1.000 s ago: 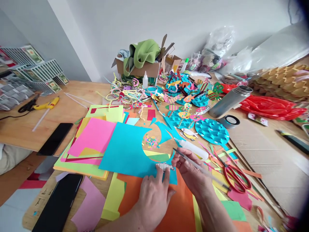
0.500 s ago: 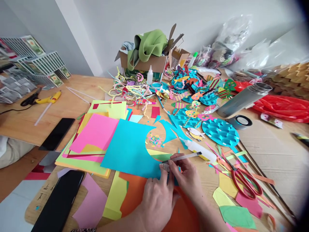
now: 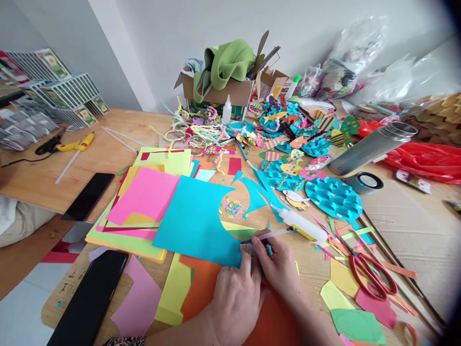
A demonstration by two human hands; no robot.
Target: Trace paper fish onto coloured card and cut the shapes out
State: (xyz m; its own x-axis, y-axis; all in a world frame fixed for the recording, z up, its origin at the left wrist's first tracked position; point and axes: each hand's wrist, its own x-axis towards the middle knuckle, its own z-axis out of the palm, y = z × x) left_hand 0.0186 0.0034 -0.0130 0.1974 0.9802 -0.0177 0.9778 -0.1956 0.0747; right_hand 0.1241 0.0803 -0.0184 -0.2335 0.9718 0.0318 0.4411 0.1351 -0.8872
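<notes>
My right hand (image 3: pixel 277 262) pinches a slim pen (image 3: pixel 275 234), its tip down at the lower right part of a blue paper sheet (image 3: pixel 194 216). Beside it, my left hand (image 3: pixel 236 293) is curled, with its fingertips pressing a small pale piece (image 3: pixel 246 248) onto the blue sheet. Most of that piece is hidden by my fingers. A round bite has been cut from the sheet's right side. Under my forearms lies orange paper (image 3: pixel 201 283). Close to the pen's rear end is a white glue bottle (image 3: pixel 306 226) lying on its side.
Red-handled scissors (image 3: pixel 372 274) rest among paper scraps at right. Stacked coloured paper (image 3: pixel 144 197) and two phones (image 3: pixel 88 197) lie at left. Paper fish, blue discs (image 3: pixel 333 198), a steel flask (image 3: pixel 374 146) and a filled box (image 3: pixel 218 96) stand or lie further back.
The view has shifted slightly, so the scene sits a little further right. The pen's rear end has swung slightly left. Both hands keep nearly the same place on the blue sheet.
</notes>
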